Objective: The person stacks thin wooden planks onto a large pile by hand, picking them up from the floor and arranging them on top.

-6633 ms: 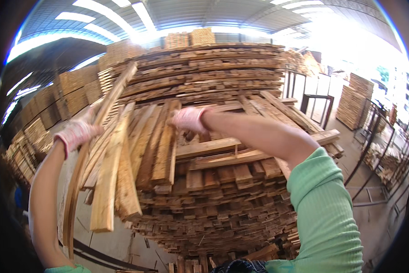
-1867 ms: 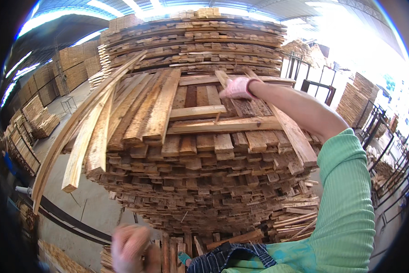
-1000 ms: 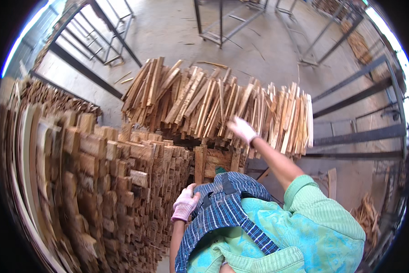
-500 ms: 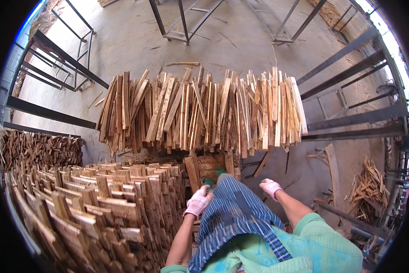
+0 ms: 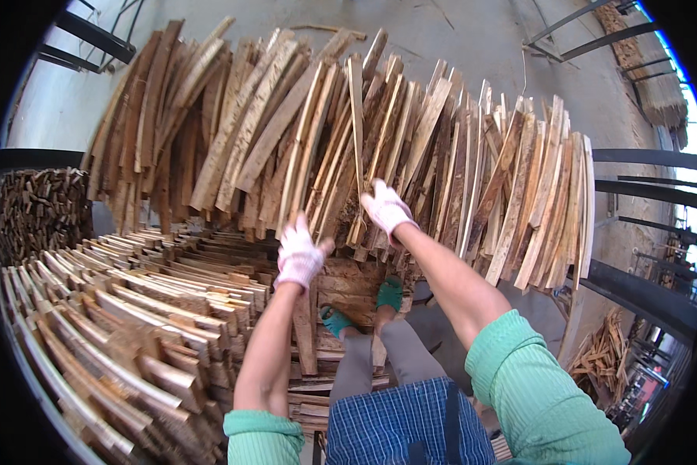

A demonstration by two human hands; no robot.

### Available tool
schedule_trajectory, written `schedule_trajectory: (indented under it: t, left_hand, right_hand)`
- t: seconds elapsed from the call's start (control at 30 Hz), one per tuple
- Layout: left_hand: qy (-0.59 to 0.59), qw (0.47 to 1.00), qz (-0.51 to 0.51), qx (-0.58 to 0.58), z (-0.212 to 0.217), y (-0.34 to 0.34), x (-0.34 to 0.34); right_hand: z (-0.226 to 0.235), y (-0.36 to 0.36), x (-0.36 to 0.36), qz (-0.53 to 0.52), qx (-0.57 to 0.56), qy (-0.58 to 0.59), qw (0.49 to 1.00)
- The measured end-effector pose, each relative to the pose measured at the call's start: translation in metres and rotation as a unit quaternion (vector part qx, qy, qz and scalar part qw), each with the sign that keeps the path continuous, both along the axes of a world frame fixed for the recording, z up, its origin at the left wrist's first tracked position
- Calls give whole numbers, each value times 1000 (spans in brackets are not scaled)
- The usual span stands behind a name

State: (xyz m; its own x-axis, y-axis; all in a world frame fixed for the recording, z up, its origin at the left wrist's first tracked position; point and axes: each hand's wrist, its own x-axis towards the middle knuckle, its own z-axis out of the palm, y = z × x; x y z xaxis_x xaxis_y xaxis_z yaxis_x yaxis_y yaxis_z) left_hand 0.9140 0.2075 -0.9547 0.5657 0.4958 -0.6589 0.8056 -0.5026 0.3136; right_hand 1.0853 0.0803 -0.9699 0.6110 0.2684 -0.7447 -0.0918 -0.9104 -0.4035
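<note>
A long row of rough wooden strips (image 5: pixel 267 128) lies side by side across black metal bars in front of me. Both my hands wear pale pink work gloves. My left hand (image 5: pixel 299 254) is at the near ends of the strips, left of the middle, its fingers apart and nothing held. Farther in and to its right, my right hand (image 5: pixel 386 208) reaches to the near ends of the middle strips with fingers stretched out. Whether its fingertips touch a strip I cannot tell. A big stack of cut wood (image 5: pixel 155 329) rises close by my left arm.
Another wood stack (image 5: pixel 38 213) stands at the far left. Black metal bars (image 5: pixel 651 159) jut out on the right, with a heap of scrap wood (image 5: pixel 600 360) below them. My feet, in green sandals (image 5: pixel 390 292), are on wooden boards (image 5: pixel 348 280).
Both hands have come up and forward from beside my apron to the near ends of the strips. My view has moved closer to the row.
</note>
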Motion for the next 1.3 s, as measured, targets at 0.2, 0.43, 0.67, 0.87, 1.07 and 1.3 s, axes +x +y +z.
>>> schedule_trajectory:
  t: [0.2, 0.43, 0.67, 0.87, 1.07, 1.3]
  left_hand:
    - [64, 988, 113, 86, -82, -29, 55]
    - [103, 983, 40, 149, -82, -49, 52]
    - [14, 994, 102, -31, -99, -81, 40]
    - [-11, 984, 140, -105, -89, -85, 60]
    - [-120, 908, 289, -279, -120, -58, 40]
    - [-85, 824, 295, -477, -99, -39, 31]
  right_hand:
    - [-82, 36, 22, 70, 24, -51, 996]
    - [-69, -11, 48, -44, 140, 40, 988]
    - [37, -3, 185, -305, 332, 2, 893]
    - [-116, -106, -14, -118, -69, 129, 982]
    - [-117, -70, -61, -320, 14, 60, 945]
    - [-81, -127, -27, -299, 275, 282, 869]
